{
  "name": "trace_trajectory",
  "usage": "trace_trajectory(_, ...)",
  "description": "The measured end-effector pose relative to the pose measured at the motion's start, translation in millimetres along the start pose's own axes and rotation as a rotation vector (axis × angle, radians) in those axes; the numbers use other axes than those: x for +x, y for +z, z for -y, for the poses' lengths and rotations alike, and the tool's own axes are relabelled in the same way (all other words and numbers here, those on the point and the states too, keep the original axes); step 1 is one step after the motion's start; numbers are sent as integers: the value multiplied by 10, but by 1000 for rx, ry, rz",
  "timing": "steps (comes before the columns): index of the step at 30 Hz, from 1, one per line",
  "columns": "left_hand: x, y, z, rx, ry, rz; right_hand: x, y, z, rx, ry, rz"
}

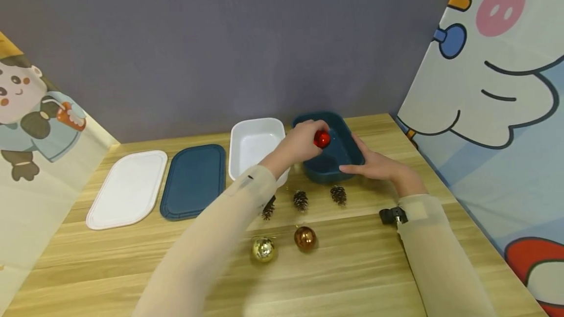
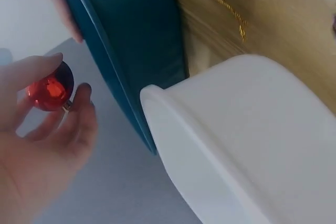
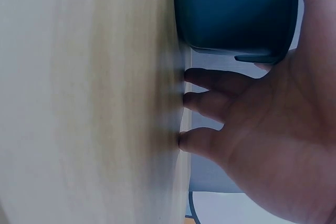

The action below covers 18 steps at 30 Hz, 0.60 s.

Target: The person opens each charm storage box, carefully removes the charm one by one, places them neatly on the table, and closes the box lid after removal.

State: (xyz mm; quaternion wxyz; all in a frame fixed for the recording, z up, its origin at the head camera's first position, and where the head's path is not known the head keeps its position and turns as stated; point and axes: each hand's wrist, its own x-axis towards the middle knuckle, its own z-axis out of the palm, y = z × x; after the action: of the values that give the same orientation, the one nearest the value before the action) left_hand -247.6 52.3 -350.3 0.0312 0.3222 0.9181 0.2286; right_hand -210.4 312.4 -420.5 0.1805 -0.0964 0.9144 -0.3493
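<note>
From my end I see the left hand (image 1: pixel 297 145) clamped on a red ball (image 1: pixel 323 139), thumb and fingers pinching it above the opening of the dark blue box (image 1: pixel 328 177). The right hand (image 1: pixel 378 165) lies across that box's near right corner, thumb and fingers apart, thumb along the rim, so I have the ball up and to its left. Nearer me, pine cones (image 1: pixel 301 201), a gold ball (image 1: pixel 263 249) and a brown ball (image 1: pixel 305 238) lie on the table (image 1: pixel 352 268)

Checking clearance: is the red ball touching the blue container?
Apart: the left wrist view shows grey wall between the red ball and the blue container.
</note>
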Motion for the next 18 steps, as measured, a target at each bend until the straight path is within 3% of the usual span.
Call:
trace_trajectory(5,-125,19,-23,-199,-6,10,15,-3,-8,-23,14,-6)
trace_trajectory(11,-312,48,-67,-487,-127,-3,39,-3,11,-33,20,-11)
trace_trajectory(14,-400,70,-94,-541,-156,-7,37,0,11,-40,27,-10)
trace_trajectory(18,-501,109,-115,-549,-136,9,23,5,8,-38,36,-7)
